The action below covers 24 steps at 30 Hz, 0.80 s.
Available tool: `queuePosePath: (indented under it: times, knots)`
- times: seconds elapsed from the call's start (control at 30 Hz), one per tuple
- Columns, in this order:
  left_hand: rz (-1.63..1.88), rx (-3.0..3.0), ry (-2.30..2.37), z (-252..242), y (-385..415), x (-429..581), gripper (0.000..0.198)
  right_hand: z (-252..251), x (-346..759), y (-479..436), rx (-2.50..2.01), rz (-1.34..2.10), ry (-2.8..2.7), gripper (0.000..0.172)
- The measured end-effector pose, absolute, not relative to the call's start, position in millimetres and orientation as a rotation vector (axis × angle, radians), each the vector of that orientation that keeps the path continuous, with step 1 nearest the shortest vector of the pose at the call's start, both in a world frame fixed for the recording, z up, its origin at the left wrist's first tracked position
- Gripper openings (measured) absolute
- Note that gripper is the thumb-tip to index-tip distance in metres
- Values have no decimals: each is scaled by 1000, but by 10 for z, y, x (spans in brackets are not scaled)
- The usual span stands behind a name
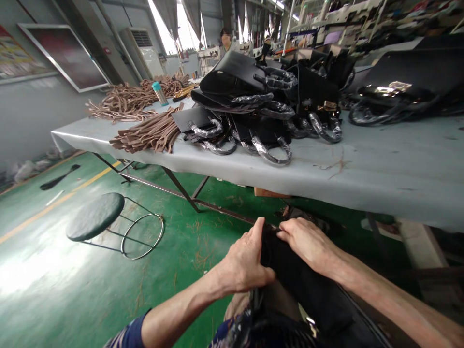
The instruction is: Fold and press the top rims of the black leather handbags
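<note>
**Two hands grip a black bag beside a loaded worktop**

A black bag point(308, 285) lies over the person's lap, just off the near edge of the worktop point(391, 164). The left hand point(248, 258) clasps its side; the right hand point(308, 241) pinches its upper end between thumb and fingers. Work on this bag appears to be under way; what is finished on it cannot be told.

On the worktop, a pile of black bags point(235, 75) runs from the middle towards the right, some handles point(274, 153) reaching the near edge in clear plastic wrap. Which of these are done, and which are left, does not show.

Counts: one bag in the hands; at least five in the pile, overlapping too much for an exact number. Towards the left corner lie brown strips point(148, 133), too many to count, and one bottle point(160, 94). One stool point(96, 216) lies tipped on the floor point(181, 295). One co-worker point(226, 44) is beyond the far edge.
</note>
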<state>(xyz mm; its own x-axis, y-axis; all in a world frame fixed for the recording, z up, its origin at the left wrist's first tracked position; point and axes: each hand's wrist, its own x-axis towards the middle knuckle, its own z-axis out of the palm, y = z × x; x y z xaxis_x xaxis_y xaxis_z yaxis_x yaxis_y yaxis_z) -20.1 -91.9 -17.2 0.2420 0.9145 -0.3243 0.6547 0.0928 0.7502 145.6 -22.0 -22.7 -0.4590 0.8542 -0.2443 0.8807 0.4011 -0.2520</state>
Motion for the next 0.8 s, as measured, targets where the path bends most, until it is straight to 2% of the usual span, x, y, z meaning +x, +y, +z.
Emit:
queuePosePath:
  times: [0.1, 0.27, 0.33, 0.5, 0.67, 0.73, 0.8]
  knots:
    - [303, 1612, 1404, -202, -766, -471, 91, -151, 1538, -166, 1531, -531, 2588, 26]
    - [148, 1915, 1901, -172, -627, -565, 46, -86, 1596, -143, 1548, -379, 2554, 21]
    - [151, 2040, 1936, -154, -670, -422, 37, -120, 1588, -144, 1558, -361, 2560, 21]
    - [435, 2300, 1692, -170, -780, -74, 48, -178, 1584, -153, 1628, -416, 2530, 17]
    - [238, 2235, 1653, -284, -561, -27, 76, -131, 1593, -176, 1611, -470, 2543, 18]
    - [191, 2207, 1604, -345, -426, -49, 71, -122, 1599, -182, 1590, -492, 2563, 20]
    - [217, 2177, 1492, -407, -306, -78, 57, -119, 1606, -188, 1576, -500, 2590, 20]
